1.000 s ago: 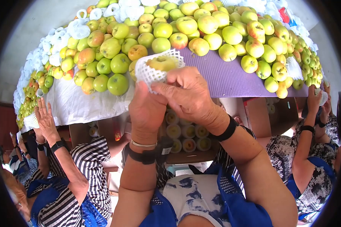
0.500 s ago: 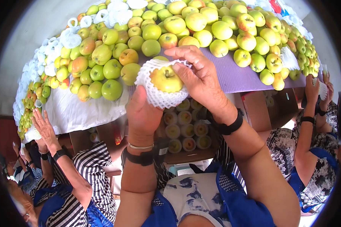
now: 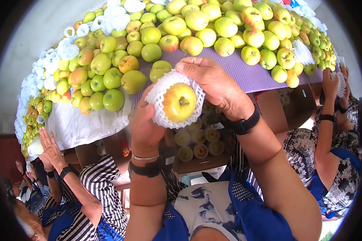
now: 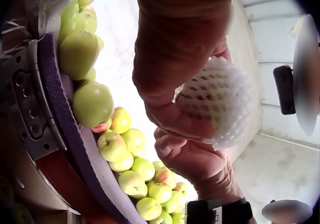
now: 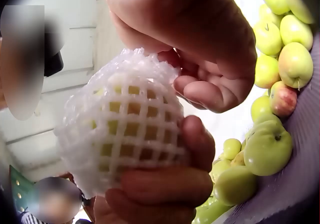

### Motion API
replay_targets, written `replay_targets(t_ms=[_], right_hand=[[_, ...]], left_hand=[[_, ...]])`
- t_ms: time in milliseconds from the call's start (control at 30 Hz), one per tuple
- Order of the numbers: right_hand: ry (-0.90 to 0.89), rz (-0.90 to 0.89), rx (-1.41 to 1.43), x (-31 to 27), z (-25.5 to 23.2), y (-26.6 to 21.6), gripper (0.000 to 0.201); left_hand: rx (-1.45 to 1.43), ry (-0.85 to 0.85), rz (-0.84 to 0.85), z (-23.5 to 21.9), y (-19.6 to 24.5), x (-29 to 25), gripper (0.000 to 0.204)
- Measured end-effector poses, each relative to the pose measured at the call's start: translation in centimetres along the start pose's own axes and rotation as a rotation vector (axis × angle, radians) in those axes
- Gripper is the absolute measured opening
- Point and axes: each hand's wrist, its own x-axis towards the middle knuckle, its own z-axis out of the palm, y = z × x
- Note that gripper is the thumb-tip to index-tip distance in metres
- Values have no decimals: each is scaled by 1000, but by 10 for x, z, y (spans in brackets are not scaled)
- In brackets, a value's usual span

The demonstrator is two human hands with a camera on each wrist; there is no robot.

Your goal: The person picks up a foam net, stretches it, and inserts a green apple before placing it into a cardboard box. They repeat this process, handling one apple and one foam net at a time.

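Observation:
A yellow-green apple [image 3: 180, 103] sits inside a white foam net sleeve [image 5: 142, 119], its bare end showing through the opening in the head view. My left hand [image 3: 145, 126] holds the sleeved apple from the side, its fingers curled round the net in the right wrist view. My right hand [image 3: 215, 86] pinches the rim of the net on the far side, with its fingers [image 5: 205, 91] curled at that edge. Behind the sleeve, a loose green apple [image 3: 160, 71] lies on the purple ribbed mat [image 3: 233, 70].
Heaped apples [image 3: 197, 20] cover the table, with white foam sleeves [image 3: 116, 18] among them at the back left. Below the table edge stands a carton [image 3: 193, 165] of sleeved apples. Other people's hands [image 3: 50, 148] work at both sides.
The sleeved apple has come down and turned, so its bare end faces the head camera. My right hand's fingers have moved from over the apple's front to the net's far rim.

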Motion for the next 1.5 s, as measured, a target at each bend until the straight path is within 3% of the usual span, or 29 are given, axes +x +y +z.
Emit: replay_targets(t_ms=[67,167,267,400,467,567,667,700,800,867,967,1100,1167,1233,1267,1333,1400,1500], right_hand=[[10,-19,-41,1,0,2,18],[-2,-3,-189,2,-13,-2,20],[148,-13,-21,3,-5,3,15],[321,-138,227,9,9,19,14],[344,-192,49,11,3,29,15],[388,-344,-301,16,-5,50,15],[472,-522,-722,17,-1,50,13],[506,-580,-866,17,2,46,13],[347,-353,-860,5,-3,20,25],[126,-436,-784,-5,0,-1,46],[-89,-488,-869,-13,9,-12,75],[-139,-522,-1111,-9,13,9,91],[-195,-579,-1067,-5,8,17,78],[-199,-523,-992,-6,7,17,70],[-142,-601,-959,-6,8,21,59],[-296,-404,-808,-3,-1,19,74],[-381,-340,-738,-11,-2,18,69],[-501,-226,-708,-30,-1,13,57]], left_hand=[[-22,22,50,4,2,2,64],[-69,-92,94,-9,0,3,56],[1,-15,105,-7,-2,3,55],[-158,-19,21,2,-6,5,52],[-272,-12,-19,4,-11,8,50],[-487,-142,-32,-6,-18,11,50],[-412,46,-25,-1,-13,13,50],[-396,-39,-22,-8,-11,13,50],[-318,-227,-16,-32,-1,12,52],[-241,-264,-14,-34,4,10,53],[17,205,-31,2,8,5,54],[97,203,-3,10,-3,9,51],[173,148,0,1,-8,7,49],[226,183,-53,2,-2,6,55],[282,193,-81,0,-1,5,56],[382,189,-89,-8,6,4,53],[468,175,-55,-21,18,3,47],[291,-258,-8,-35,41,2,79]])
